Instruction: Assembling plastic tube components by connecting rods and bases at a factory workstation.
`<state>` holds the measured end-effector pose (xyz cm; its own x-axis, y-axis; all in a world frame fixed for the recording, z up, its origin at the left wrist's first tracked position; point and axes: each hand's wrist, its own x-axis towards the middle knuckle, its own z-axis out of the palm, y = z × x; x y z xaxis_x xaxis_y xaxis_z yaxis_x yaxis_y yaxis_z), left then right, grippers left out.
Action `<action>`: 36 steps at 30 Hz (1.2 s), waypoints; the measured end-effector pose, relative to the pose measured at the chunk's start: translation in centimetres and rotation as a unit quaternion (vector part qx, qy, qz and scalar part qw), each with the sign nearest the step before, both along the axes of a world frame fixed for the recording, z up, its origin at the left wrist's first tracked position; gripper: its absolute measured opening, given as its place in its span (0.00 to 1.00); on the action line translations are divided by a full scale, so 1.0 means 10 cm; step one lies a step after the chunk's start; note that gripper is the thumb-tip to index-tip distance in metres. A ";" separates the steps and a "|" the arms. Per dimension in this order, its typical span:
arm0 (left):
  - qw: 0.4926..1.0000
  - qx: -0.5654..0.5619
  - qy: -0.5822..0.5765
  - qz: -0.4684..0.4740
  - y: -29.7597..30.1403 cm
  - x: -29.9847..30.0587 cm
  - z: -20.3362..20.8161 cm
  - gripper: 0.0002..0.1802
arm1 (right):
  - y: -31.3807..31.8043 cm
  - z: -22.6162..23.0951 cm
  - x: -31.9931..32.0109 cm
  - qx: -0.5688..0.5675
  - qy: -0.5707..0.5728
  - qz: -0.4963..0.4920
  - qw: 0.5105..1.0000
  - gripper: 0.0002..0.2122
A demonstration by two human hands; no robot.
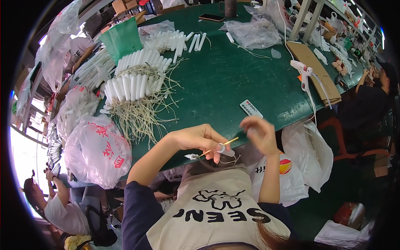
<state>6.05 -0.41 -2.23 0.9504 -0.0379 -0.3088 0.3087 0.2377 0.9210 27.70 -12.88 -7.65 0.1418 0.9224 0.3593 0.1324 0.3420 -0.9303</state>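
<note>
At the table's front edge, my left hand (205,139) is closed, pinching a short white plastic tube (227,151) and a thin yellow stick (231,141). By the stick's lower left end is a small clear-tipped white bulb (192,156); I cannot make out how the two are joined. A thin pale wire (236,159) loops below the tube. My right hand (260,135) is raised just right of the left one, apart from the stick, its fingers smeared by motion. Beyond it lies a small white remote control (251,109) with dark buttons.
Rows of white tubes with trailing wires (133,87) cover the green table's (216,83) left side. A white glue gun (305,75) lies at right beside a cardboard strip (318,77). Plastic bags (98,152) hang at the edges. A phone (212,17) lies far back. Other people sit either side.
</note>
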 end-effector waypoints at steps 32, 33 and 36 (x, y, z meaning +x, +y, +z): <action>0.998 0.044 0.023 0.045 -0.20 -0.01 0.01 0.16 | 0.10 0.04 0.13 -0.173 0.062 -0.039 0.982 0.07; 0.998 0.043 0.024 0.046 -0.21 -0.01 0.02 0.16 | 0.08 0.05 0.16 -0.181 0.062 -0.021 0.981 0.09; 0.998 0.041 0.016 0.038 -0.23 0.00 0.06 0.17 | 0.04 0.04 0.23 -0.189 0.050 0.005 0.981 0.13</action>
<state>6.06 -2.70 -1.62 0.9395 0.0598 -0.3373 0.3216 0.1854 0.9286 30.03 -12.49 -7.23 0.1487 0.9886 -0.0238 0.0331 -0.0290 -0.9990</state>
